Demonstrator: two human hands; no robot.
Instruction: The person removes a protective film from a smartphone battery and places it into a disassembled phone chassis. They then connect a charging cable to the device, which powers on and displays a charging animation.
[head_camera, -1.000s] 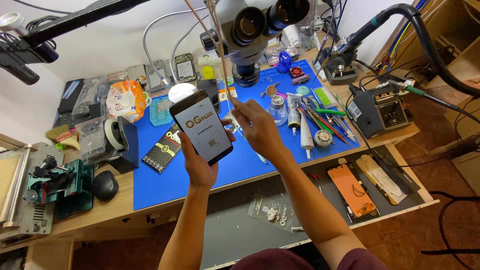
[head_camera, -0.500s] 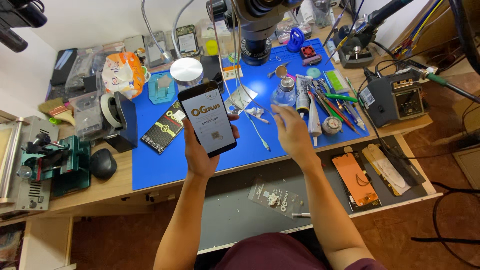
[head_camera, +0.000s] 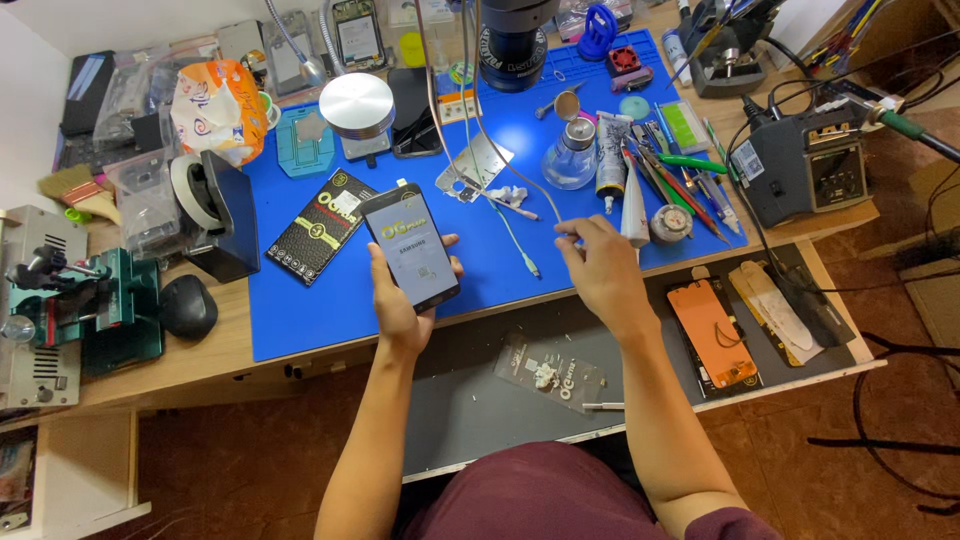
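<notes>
Now left hand (head_camera: 400, 300) grips dark phone (head_camera: 412, 247); right hand (head_camera: 603, 268) pinches thin white cable (head_camera: 512, 228); black-gold flat packet (head_camera: 322, 226) lies left on blue mat (head_camera: 300, 310).

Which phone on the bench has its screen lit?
The phone held in the left hand: its screen glows grey-white. The dark phone lying beside the round metal disc is black.

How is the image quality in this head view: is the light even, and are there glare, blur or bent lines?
Head view: light is bright and even, with soft shadows under the hands; the metal disc and the phone screen catch mild glare; the left hand and right hand look sharp; wide-angle distortion bows the desk edge and stretches the corners.
</notes>
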